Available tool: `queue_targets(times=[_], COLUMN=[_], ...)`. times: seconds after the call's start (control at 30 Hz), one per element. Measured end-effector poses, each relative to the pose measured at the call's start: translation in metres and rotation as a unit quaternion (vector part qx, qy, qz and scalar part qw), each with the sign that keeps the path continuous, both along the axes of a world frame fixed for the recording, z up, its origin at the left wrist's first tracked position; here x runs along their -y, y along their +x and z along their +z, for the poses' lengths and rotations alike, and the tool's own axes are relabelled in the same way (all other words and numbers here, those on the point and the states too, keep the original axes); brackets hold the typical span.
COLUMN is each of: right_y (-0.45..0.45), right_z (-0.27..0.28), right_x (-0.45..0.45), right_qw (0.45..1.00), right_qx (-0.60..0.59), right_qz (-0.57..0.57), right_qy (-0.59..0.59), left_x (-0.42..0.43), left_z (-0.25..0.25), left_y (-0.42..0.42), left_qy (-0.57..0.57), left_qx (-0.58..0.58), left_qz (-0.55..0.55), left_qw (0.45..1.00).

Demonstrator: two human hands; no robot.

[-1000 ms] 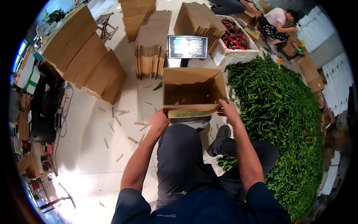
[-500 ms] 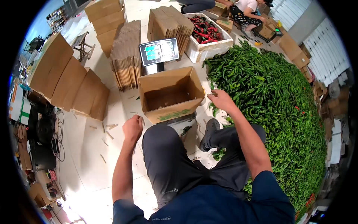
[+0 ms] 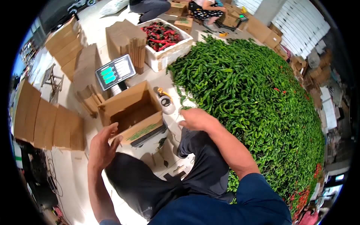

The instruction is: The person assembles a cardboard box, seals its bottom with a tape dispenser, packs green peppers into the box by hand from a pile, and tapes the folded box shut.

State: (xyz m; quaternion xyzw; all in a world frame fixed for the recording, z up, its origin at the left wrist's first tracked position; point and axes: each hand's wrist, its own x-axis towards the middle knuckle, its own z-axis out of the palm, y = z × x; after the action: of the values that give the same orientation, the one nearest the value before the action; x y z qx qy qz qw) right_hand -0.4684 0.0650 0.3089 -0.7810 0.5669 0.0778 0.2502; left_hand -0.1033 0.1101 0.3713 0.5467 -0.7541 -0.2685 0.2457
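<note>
An open cardboard box (image 3: pixel 144 129) with green print sits tilted in view on a scale platform (image 3: pixel 150 135); its visible inside is bare. My left hand (image 3: pixel 103 146) is at the box's near left corner, fingers apart and holding nothing. Whether it touches the cardboard I cannot tell. My right hand (image 3: pixel 198 120) hovers between the box and a big heap of green chili peppers (image 3: pixel 240 97), thumb and fingers apart, with nothing visible in it. Behind the box stands the scale's display (image 3: pixel 115 72), lit green. A tape dispenser (image 3: pixel 165 101) lies right of the box.
Flattened cardboard stacks (image 3: pixel 88 78) stand behind and left of the scale. A white foam crate (image 3: pixel 168 54) holds red peppers (image 3: pixel 161 36). More cardboard boxes (image 3: pixel 45 123) line the left side. Another person (image 3: pixel 204 9) squats at the back beside a second scale. Stems litter the floor.
The view has swung right, shifting the box and scale leftward in it. My left hand has risen to the box's near corner and its fingers have spread. The tape dispenser is now visible.
</note>
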Motion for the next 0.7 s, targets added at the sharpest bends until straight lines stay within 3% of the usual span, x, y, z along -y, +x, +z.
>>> queue_targets(times=[0.03, 0.13, 0.23, 0.27, 0.37, 0.4, 0.53, 0.63, 0.7], right_y=[0.003, 0.011, -0.011, -0.025, -0.064, -0.070, -0.090, -0.104, -0.108], right_z=[-0.004, 0.011, 0.021, 0.018, 0.013, 0.015, 0.003, -0.002, 0.000], right_x=[0.002, 0.006, 0.011, 0.013, 0.012, 0.010, 0.001, -0.002, -0.002], right_qw=[0.996, 0.994, 0.995, 0.984, 0.946, 0.944, 0.937, 0.932, 0.924], right_qx=[0.080, 0.098, 0.071, 0.105, 0.126, 0.121, 0.151, 0.168, 0.200], right_qz=[0.004, 0.005, -0.065, -0.122, -0.258, -0.267, -0.266, -0.280, -0.287], right_qy=[-0.044, -0.048, -0.040, -0.077, -0.149, -0.153, -0.168, -0.159, -0.154], left_x=[0.003, 0.012, 0.037, 0.040, 0.048, 0.047, 0.050, 0.043, 0.035], left_z=[0.014, 0.052, 0.019, 0.015, -0.026, -0.033, -0.037, -0.043, -0.047], left_y=[-0.013, -0.053, -0.064, -0.069, -0.051, -0.044, -0.042, -0.051, -0.051], left_qy=[-0.014, -0.071, -0.021, 0.065, 0.041, 0.060, 0.140, 0.138, 0.113], left_qx=[0.014, 0.075, -0.145, -0.171, 0.154, 0.198, 0.120, 0.064, 0.107], left_qz=[-0.056, -0.139, -0.130, -0.058, -0.076, -0.111, -0.077, -0.048, -0.102], left_qw=[0.998, 0.985, 0.981, 0.981, 0.984, 0.972, 0.980, 0.987, 0.983])
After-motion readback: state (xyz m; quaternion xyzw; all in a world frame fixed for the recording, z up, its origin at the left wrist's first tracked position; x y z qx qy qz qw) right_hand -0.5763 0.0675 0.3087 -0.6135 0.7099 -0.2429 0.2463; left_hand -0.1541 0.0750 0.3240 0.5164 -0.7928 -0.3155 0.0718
